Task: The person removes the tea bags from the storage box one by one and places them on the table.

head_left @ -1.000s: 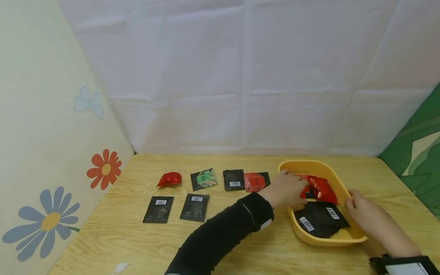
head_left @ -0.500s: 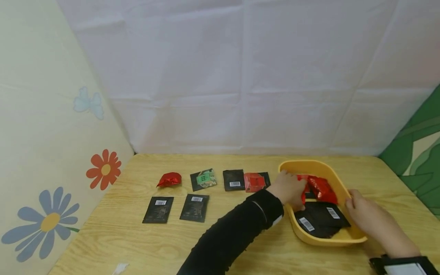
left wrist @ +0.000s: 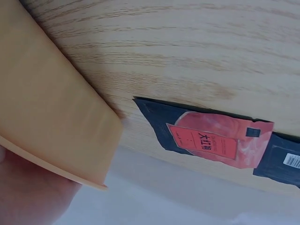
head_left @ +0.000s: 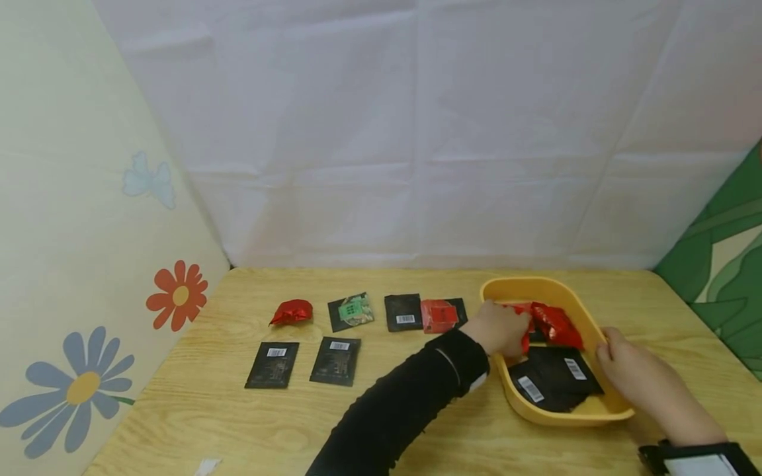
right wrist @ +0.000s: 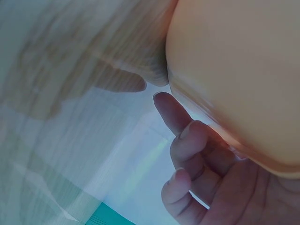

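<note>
A yellow plastic tray (head_left: 544, 418) holds several flat black sachets (head_left: 565, 370) in its near half and shiny red foil packets (head_left: 556, 324) in its far half. My left hand (head_left: 501, 328) reaches over the tray's left wall, fingers down among the red packets; red wrapping shows right at its fingertips, which are hidden, so I cannot tell whether they pinch it. In the left wrist view, only part of that hand shows beyond the rim. My right hand (head_left: 631, 370) grips the tray's right rim, thumb on top, with fingers against its outer side in the right wrist view.
Left of the tray lie a pink-and-black sachet (head_left: 439, 316), a black sachet (head_left: 403, 313), a green-patterned sachet (head_left: 351, 311) and a red foil packet (head_left: 292, 312). Two black sachets (head_left: 271, 365) form a nearer row. A white scrap (head_left: 208, 466) lies at the front. White cloth (head_left: 417, 165) hangs behind.
My left hand has shifted slightly right and drawn its fingers in at the red packets, and a little more red shows below its fingertips. The right hand stays on the rim.
</note>
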A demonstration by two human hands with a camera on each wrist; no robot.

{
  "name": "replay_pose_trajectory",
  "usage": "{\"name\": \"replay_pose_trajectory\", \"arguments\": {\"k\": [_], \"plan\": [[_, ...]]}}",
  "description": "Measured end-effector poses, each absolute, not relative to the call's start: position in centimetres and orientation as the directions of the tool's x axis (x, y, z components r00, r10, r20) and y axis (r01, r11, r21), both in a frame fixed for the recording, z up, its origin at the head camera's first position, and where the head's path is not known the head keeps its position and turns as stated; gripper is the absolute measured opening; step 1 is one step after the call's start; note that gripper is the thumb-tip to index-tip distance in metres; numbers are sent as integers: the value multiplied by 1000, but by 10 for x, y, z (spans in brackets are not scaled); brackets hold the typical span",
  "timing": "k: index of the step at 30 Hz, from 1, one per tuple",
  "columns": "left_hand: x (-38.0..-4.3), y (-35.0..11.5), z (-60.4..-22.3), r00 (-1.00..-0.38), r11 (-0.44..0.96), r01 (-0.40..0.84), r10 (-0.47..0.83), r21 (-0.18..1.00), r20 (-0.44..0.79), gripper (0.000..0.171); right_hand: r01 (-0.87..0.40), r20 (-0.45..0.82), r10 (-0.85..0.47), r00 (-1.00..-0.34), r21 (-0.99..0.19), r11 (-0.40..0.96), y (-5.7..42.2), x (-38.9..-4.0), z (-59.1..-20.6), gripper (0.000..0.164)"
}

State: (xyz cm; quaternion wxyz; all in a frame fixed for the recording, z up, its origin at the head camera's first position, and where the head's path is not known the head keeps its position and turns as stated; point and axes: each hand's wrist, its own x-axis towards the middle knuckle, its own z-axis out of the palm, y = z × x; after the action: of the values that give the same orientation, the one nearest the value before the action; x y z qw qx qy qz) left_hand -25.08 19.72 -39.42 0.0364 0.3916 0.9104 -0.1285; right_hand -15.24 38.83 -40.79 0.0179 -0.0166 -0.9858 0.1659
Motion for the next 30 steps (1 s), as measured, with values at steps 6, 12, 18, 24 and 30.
{"name": "replay_pose_trajectory", "arguments": {"k": [6, 12, 18, 24, 30], "plan": [[-255, 202, -397, -721, 694, 693, 658, -197, -216, 50, 42, 9, 48, -999, -328, 944, 391, -154, -408, 41], [-255, 202, -397, -695, 655, 710, 710, -259, -114, 39, 46, 11, 52, -999, -330, 943, 391, -153, -408, 41], [-254, 195, -395, -602, 566, 743, 798, -357, 10, 27, 43, 24, 54, -998, -327, 944, 389, -152, -409, 41], [-256, 187, -390, -522, 491, 760, 852, -426, 52, 33, 40, 42, 56, -998, -319, 947, 389, -152, -410, 40], [-259, 172, -387, -485, 470, 790, 872, -393, 70, 45, 31, 62, 53, -997, -313, 949, 389, -152, -411, 39]]}}
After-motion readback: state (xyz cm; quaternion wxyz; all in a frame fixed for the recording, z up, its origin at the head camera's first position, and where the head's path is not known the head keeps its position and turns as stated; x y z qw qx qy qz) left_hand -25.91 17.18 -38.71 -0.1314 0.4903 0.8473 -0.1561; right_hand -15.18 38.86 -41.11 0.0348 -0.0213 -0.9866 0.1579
